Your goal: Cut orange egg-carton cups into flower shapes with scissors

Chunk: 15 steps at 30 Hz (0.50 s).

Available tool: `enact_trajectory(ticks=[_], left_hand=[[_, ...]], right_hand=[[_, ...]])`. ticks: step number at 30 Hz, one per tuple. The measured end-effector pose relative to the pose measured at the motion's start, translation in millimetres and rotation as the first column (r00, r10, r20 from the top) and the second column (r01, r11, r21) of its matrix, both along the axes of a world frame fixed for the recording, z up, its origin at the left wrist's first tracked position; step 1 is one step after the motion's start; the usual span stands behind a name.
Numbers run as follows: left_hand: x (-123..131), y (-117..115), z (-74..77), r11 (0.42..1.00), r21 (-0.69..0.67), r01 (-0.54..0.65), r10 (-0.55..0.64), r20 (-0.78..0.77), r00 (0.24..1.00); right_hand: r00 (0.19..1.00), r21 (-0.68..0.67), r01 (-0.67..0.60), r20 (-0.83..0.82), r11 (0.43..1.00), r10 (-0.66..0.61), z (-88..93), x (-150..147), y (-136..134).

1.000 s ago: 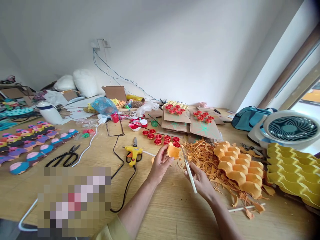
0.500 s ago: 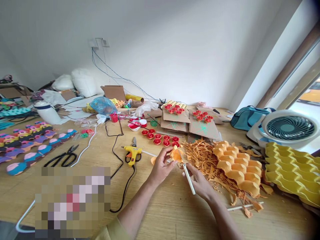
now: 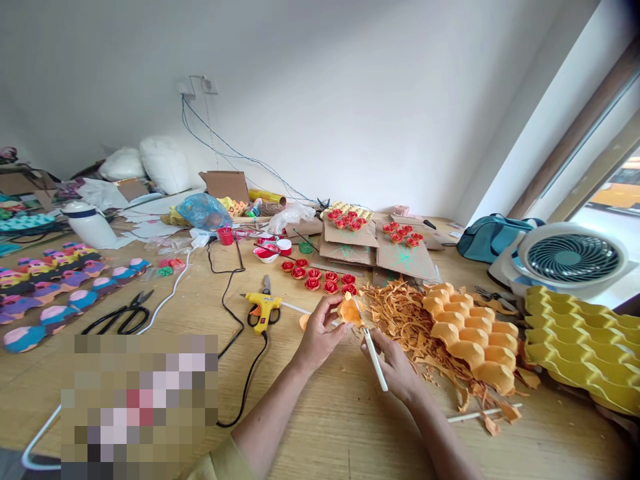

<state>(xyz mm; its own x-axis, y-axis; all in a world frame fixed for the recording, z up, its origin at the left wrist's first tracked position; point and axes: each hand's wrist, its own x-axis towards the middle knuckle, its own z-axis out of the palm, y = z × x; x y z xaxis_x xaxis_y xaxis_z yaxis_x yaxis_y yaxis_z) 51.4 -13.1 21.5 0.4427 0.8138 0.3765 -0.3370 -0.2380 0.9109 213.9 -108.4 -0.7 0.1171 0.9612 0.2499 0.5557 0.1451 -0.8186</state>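
A pale, grainy wooden table (image 3: 320,427) is stretching toward a plain white wall (image 3: 350,100), with daylight coming in from a window on the right. The left hand (image 3: 320,333) is pinching a small orange pulp cup (image 3: 350,311), thin and curled like a petal, just above the table near its middle. The right hand (image 3: 395,363) is gripping a white-handled cutting tool (image 3: 374,357), fingers closed around it, its tip meeting the cup. Ragged orange trimmings (image 3: 400,310) are lying just beside them, against a bumpy orange egg tray (image 3: 473,337). Glossy red paper roses (image 3: 320,279) are sitting beyond, near flat cardboard sheets (image 3: 400,257) and a yellow glue gun (image 3: 263,307).
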Motion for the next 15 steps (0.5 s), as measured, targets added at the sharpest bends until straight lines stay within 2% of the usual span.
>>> enact_trajectory(ticks=[9,15], left_hand=[[0.8,1.6,-0.3,0.998,-0.059,0.007,-0.005,0.034,0.999],[-2.0,0.8,2.0,0.999,0.025,0.027,-0.026,-0.012,1.0]], right_hand=[[1.0,-0.01,0.014,-0.016,1.0,-0.014,1.3,-3.3,0.0],[1.0,0.005,0.003,0.0,1.0,-0.003,-2.1,-1.3,2.1]])
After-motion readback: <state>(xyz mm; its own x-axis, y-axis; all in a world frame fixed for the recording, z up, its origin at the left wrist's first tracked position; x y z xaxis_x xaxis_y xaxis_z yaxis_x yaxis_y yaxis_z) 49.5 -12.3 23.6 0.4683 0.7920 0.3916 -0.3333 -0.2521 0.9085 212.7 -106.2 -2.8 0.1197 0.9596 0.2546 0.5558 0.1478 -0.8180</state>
